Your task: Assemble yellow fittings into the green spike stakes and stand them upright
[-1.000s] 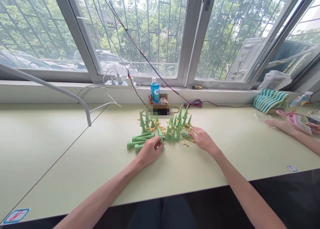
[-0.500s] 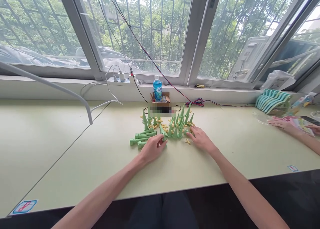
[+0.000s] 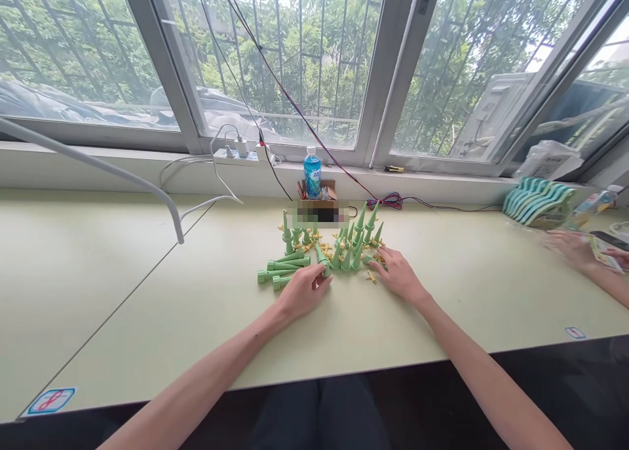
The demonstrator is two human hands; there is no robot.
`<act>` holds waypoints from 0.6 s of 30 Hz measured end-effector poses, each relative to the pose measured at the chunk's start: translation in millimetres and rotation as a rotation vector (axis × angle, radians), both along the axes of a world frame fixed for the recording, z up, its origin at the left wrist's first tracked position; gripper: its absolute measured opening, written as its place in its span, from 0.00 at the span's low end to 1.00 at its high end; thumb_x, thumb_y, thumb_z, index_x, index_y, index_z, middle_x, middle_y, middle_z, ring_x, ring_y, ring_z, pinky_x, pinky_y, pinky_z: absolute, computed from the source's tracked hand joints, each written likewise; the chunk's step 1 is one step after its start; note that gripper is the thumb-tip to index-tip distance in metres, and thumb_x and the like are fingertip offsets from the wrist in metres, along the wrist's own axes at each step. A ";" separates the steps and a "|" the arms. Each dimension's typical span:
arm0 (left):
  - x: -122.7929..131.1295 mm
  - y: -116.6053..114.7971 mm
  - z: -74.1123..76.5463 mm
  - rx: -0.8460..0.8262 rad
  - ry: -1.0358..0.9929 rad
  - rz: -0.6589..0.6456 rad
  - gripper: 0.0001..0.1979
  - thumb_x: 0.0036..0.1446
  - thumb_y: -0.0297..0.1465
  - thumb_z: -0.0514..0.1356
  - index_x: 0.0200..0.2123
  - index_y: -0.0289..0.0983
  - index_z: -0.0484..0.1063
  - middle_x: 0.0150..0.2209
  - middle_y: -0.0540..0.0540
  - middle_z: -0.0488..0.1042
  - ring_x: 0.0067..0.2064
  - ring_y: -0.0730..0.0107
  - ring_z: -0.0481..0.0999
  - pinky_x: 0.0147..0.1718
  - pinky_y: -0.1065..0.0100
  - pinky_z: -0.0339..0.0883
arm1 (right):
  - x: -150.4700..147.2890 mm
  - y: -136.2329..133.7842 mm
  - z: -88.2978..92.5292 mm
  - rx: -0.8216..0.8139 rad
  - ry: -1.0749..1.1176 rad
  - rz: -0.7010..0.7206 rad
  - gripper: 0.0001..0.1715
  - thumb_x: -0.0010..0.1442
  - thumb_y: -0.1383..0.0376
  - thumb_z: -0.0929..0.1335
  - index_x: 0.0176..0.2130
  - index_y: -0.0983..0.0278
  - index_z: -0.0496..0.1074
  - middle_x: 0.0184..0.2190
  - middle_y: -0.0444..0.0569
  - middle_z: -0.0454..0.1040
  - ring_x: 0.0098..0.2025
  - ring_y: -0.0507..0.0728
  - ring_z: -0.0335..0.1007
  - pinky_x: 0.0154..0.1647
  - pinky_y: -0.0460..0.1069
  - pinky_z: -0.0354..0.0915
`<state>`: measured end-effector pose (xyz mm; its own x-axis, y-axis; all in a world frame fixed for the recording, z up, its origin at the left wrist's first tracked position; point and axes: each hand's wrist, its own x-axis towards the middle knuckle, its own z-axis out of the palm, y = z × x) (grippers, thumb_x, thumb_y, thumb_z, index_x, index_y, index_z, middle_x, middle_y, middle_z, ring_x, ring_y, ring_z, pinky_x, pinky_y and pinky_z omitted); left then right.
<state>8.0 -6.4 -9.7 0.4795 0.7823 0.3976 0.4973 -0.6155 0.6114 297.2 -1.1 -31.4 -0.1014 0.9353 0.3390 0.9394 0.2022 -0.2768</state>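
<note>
My left hand is closed around a green cone-shaped watering spike, whose narrow end points away from me. Under and beside that hand lie several green spikes with wide caps. At the right side of the cluster my right hand reaches in, thumb and fingers apart. Its fingertips are among small yellow T-shaped valves and beside a green spike lying down. Several green spikes stand upright between and beyond the hands. A loose yellow valve lies near my right thumb.
Behind the cluster a blue-liquid bottle stands at a small cardboard box. Coiled red-and-black wire lies at the back. A white tube arches in from the left. On the right are green hangers and another person's hand.
My hands have stayed almost where they were, with the left still on the spike. The other person's hand at the right has shifted further right. The view has moved slightly.
</note>
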 end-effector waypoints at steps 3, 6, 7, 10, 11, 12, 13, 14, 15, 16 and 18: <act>0.0 -0.1 0.4 -0.007 0.002 0.001 0.13 0.61 0.34 0.53 0.25 0.38 0.58 0.24 0.51 0.65 0.25 0.72 0.61 0.26 0.70 0.54 | -0.9 0.2 -0.4 0.009 -0.011 -0.012 0.27 0.69 0.51 0.58 0.54 0.64 0.69 0.58 0.58 0.69 0.61 0.67 0.61 0.57 0.60 0.61; -0.1 -0.2 0.5 -0.010 0.009 0.003 0.13 0.61 0.34 0.53 0.25 0.38 0.58 0.24 0.52 0.64 0.25 0.72 0.60 0.27 0.70 0.54 | -0.6 1.6 -0.1 0.001 -0.008 0.007 0.26 0.69 0.52 0.58 0.55 0.64 0.69 0.57 0.57 0.70 0.60 0.66 0.62 0.58 0.60 0.60; -0.2 -0.2 0.6 -0.011 0.011 0.004 0.13 0.61 0.34 0.53 0.25 0.38 0.58 0.23 0.52 0.64 0.25 0.72 0.60 0.26 0.70 0.54 | -0.2 2.5 0.1 -0.003 -0.005 0.019 0.26 0.69 0.52 0.58 0.55 0.64 0.69 0.57 0.57 0.70 0.59 0.66 0.63 0.58 0.59 0.60; -0.2 -0.3 0.7 -0.009 0.014 0.001 0.13 0.61 0.34 0.53 0.25 0.38 0.57 0.23 0.52 0.64 0.25 0.72 0.60 0.26 0.70 0.53 | 1.2 5.8 1.7 -0.019 0.008 0.044 0.26 0.69 0.53 0.58 0.55 0.66 0.68 0.55 0.58 0.71 0.59 0.65 0.64 0.58 0.58 0.60; -0.2 -0.3 0.7 -0.008 0.013 0.001 0.13 0.61 0.34 0.53 0.25 0.38 0.57 0.23 0.52 0.64 0.25 0.73 0.60 0.26 0.70 0.53 | 1.5 6.6 2.5 -0.027 0.015 0.051 0.25 0.69 0.53 0.58 0.54 0.66 0.68 0.55 0.58 0.71 0.59 0.65 0.64 0.58 0.58 0.60; -0.1 -0.3 0.6 -0.007 0.012 0.000 0.13 0.61 0.34 0.53 0.24 0.38 0.57 0.23 0.52 0.64 0.25 0.73 0.60 0.26 0.70 0.53 | 1.6 7.0 3.4 -0.035 0.025 0.059 0.25 0.69 0.53 0.58 0.54 0.66 0.68 0.55 0.59 0.71 0.58 0.65 0.65 0.57 0.57 0.61; -0.1 -0.3 0.6 -0.006 0.010 0.000 0.13 0.61 0.34 0.54 0.24 0.38 0.57 0.23 0.52 0.64 0.24 0.73 0.60 0.26 0.70 0.53 | 1.6 6.8 4.5 -0.043 0.038 0.064 0.24 0.69 0.53 0.58 0.53 0.66 0.69 0.54 0.58 0.72 0.57 0.64 0.66 0.56 0.56 0.62; -0.2 -0.3 0.4 -0.006 0.008 0.000 0.13 0.61 0.33 0.54 0.24 0.38 0.57 0.23 0.52 0.64 0.24 0.73 0.59 0.26 0.70 0.53 | 1.2 6.2 5.7 -0.052 0.051 0.069 0.24 0.69 0.54 0.57 0.52 0.65 0.69 0.53 0.58 0.73 0.55 0.64 0.68 0.54 0.56 0.63; -0.2 -0.3 0.3 -0.007 0.007 0.000 0.13 0.61 0.33 0.54 0.24 0.38 0.57 0.23 0.52 0.64 0.24 0.73 0.59 0.26 0.70 0.53 | 0.7 5.0 6.8 -0.058 0.064 0.072 0.23 0.70 0.54 0.57 0.51 0.65 0.69 0.51 0.57 0.74 0.52 0.63 0.70 0.51 0.55 0.64; -0.3 -0.3 0.0 -0.006 0.006 -0.001 0.13 0.61 0.33 0.54 0.24 0.38 0.57 0.23 0.53 0.64 0.24 0.73 0.59 0.26 0.70 0.53 | -0.1 3.3 8.0 -0.061 0.075 0.074 0.22 0.70 0.54 0.57 0.50 0.64 0.69 0.49 0.56 0.75 0.50 0.62 0.71 0.49 0.54 0.65; -0.3 -0.2 -0.5 -0.006 0.010 -0.001 0.13 0.61 0.32 0.54 0.25 0.38 0.57 0.23 0.53 0.63 0.24 0.74 0.58 0.26 0.70 0.53 | -2.1 -1.0 10.1 -0.061 0.089 0.080 0.20 0.70 0.54 0.57 0.47 0.63 0.70 0.44 0.53 0.76 0.46 0.61 0.72 0.46 0.53 0.65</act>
<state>7.8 -6.7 -10.1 0.4843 0.7839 0.3885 0.5024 -0.6127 0.6101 295.1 -2.1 -21.3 -0.1486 0.9446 0.2925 0.8920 0.2557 -0.3728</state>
